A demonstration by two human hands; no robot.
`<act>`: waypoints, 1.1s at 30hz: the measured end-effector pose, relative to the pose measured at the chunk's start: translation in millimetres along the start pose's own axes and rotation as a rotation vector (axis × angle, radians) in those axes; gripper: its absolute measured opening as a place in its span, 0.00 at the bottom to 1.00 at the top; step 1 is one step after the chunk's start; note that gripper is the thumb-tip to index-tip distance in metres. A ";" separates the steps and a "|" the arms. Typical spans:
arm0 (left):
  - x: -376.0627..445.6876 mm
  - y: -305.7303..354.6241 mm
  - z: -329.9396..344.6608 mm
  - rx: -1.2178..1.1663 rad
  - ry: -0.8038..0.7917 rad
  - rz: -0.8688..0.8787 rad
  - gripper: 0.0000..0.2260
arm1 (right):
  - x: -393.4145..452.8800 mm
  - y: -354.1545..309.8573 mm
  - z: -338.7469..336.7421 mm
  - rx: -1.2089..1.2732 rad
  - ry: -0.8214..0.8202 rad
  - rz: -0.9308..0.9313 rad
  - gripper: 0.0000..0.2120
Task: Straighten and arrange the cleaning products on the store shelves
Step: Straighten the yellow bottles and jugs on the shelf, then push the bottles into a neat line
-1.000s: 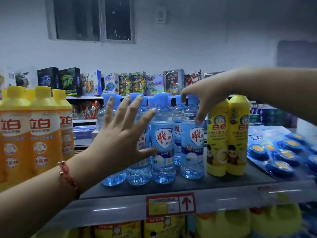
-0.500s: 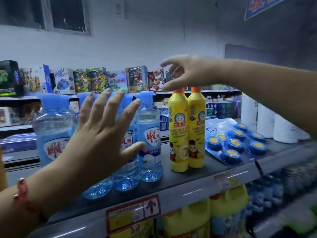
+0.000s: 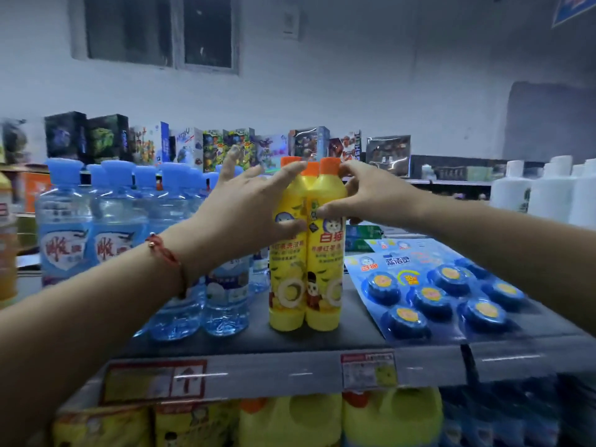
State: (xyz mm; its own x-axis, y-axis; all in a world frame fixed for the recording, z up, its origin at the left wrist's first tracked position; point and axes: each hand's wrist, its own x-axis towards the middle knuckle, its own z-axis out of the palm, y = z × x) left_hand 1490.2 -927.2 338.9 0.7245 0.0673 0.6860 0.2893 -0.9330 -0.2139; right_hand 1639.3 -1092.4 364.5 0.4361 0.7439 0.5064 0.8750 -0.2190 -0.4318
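Note:
Tall yellow dish-soap bottles (image 3: 306, 269) with orange caps stand upright, pressed together, at the middle of the grey shelf (image 3: 290, 369). My left hand (image 3: 248, 211) lies against the left bottle's upper side, fingers spread and nearly straight, thumb across its front. My right hand (image 3: 364, 195) curls round the right bottle's shoulder, thumb on the front, fingers behind. A third orange cap shows between the two front ones. Clear blue bottles (image 3: 106, 240) with blue caps stand in a group to the left, partly hidden by my left arm.
A blister card of blue round toilet blocks (image 3: 435, 285) lies flat right of the yellow bottles. White bottles (image 3: 541, 191) stand at the far right. Orange bottles (image 3: 6, 246) sit at the left edge. Yellow jugs (image 3: 338, 417) fill the shelf below. Toy boxes (image 3: 209, 150) line a rear shelf.
My left hand left the blue bottles and moved right onto the yellow pair. My right hand came down from above the caps and closed on the right bottle's shoulder.

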 end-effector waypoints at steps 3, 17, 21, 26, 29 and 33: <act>0.2 1.6 -4.5 -0.071 0.023 -0.053 0.37 | 2.5 4.1 -2.1 0.037 -0.005 -0.029 0.31; -9.0 1.0 -13.4 -0.013 0.024 -0.093 0.38 | 2.2 1.5 6.1 0.019 0.012 -0.103 0.30; -12.2 0.4 -9.1 0.070 0.000 -0.053 0.36 | -6.6 -1.4 7.0 -0.023 0.002 -0.056 0.27; -23.0 18.0 -15.9 0.170 0.077 0.018 0.37 | -40.2 8.8 -12.5 -0.370 -0.091 0.074 0.40; -35.0 52.0 -24.2 0.160 0.042 0.036 0.37 | -80.7 28.1 -29.8 -0.608 -0.156 0.108 0.42; -19.8 109.3 -33.6 0.042 -0.207 0.079 0.39 | -132.8 49.0 -61.7 -0.649 -0.170 0.215 0.41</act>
State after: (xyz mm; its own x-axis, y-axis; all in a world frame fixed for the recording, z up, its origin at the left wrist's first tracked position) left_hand 1486.4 -1042.4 325.4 0.8576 0.0701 0.5096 0.2495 -0.9231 -0.2927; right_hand 1637.3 -1240.8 322.2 0.6210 0.7183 0.3136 0.7447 -0.6655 0.0496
